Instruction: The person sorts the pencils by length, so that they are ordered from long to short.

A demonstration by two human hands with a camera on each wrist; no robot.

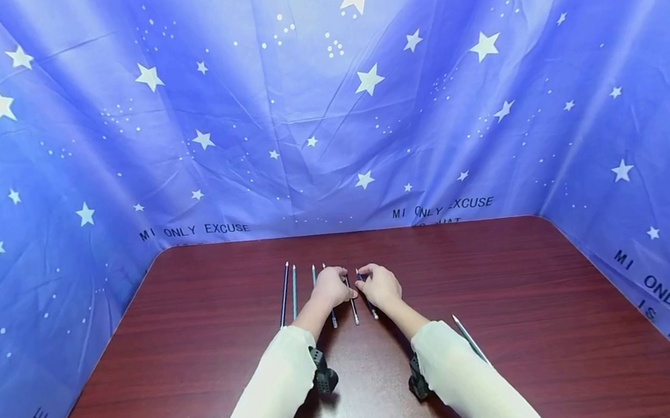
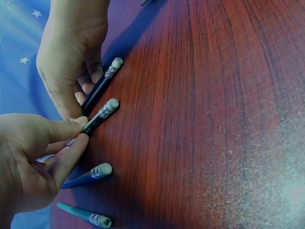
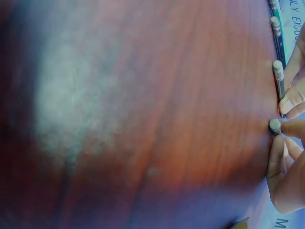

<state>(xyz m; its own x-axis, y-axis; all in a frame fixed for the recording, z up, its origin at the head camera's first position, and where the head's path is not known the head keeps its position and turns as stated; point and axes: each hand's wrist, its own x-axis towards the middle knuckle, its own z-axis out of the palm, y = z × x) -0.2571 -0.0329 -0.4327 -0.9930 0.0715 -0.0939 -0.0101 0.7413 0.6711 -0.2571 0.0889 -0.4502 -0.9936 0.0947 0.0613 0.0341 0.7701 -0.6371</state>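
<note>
My left hand (image 1: 332, 287) pinches a dark pencil (image 2: 101, 114) between thumb and forefinger; its white eraser end points toward me. Just to the right, my right hand (image 1: 382, 286) grips a dark blue pencil (image 2: 99, 89), fingertips on its shaft. In the right wrist view this pencil's eraser (image 3: 275, 125) shows end-on beside the fingers. Both pencils lie low along the tabletop, tips away from me. Left of them is another dark blue pencil (image 2: 86, 178), partly covered by my left hand in the head view. A teal pencil (image 1: 314, 274) comes after it.
Farther left, a dark blue pencil (image 1: 285, 294) and a teal pencil (image 1: 295, 291) lie side by side. One more pencil (image 1: 470, 338) lies slanted beside my right sleeve. The reddish-brown table (image 1: 567, 321) ends at a blue starry curtain (image 1: 311, 102) behind and on both sides.
</note>
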